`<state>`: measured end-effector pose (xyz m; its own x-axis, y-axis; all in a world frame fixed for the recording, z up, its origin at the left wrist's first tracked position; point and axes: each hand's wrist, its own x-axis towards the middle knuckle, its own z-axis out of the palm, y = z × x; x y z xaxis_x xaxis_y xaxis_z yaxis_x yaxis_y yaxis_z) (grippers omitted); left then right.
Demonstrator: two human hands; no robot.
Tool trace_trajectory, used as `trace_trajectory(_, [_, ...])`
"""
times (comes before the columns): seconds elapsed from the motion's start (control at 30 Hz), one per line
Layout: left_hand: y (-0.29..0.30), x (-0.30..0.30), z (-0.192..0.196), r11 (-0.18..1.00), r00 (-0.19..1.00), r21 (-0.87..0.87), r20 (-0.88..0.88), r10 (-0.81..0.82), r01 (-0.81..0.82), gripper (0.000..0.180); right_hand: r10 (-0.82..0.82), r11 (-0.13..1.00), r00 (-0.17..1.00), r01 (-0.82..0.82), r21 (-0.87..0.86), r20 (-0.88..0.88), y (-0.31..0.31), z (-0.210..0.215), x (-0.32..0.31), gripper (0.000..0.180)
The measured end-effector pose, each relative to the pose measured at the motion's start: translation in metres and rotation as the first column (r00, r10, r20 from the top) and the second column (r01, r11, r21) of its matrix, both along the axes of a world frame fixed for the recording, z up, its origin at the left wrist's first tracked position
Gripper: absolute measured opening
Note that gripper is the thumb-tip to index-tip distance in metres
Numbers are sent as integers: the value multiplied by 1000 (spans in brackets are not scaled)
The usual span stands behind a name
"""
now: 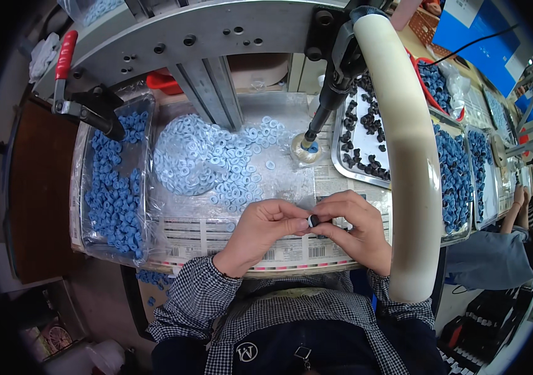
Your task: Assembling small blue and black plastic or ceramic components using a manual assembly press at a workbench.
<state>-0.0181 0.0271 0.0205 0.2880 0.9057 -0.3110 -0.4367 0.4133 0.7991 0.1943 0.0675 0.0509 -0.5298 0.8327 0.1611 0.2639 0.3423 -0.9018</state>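
Note:
Above the front part of the table, my left hand (259,231) and my right hand (355,226) meet with closed fingertips. Pinched between them is a small black part (314,220), with a pale ring-like edge on its left side. My right fingers grip the black part; my left thumb and forefinger press at the pale edge. Just beyond my left hand spreads a heap of light blue rings (241,164), some under clear plastic. Farther off, a round fixture (305,150) with a blue piece on it sits beneath a black press rod (322,112).
At left stands a tray (148,134) of darker blue parts, below a red-handled toggle clamp (66,55). A white tray (362,125) of black parts lies beyond my right hand. A thick cream tube (407,156) arches down at right. Other people work at far right.

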Motion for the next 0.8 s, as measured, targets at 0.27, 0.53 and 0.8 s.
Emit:
trace_trajectory(0.27, [-5,-2,5,1000,1000,-3,3,26,-26,15,51,991,996,-59,123,70,2,-4,3,29])
trace_trajectory(0.53, [-17,-6,12,999,998,-25,53,41,-40,12,47,998,998,-49,42,49,-7,13,-14,28])
trace_trajectory(0.8, [-9,-151,64,783,531,507,-579,619,-360,15,-159,983,987,157,101,12,5,-5,17,29])
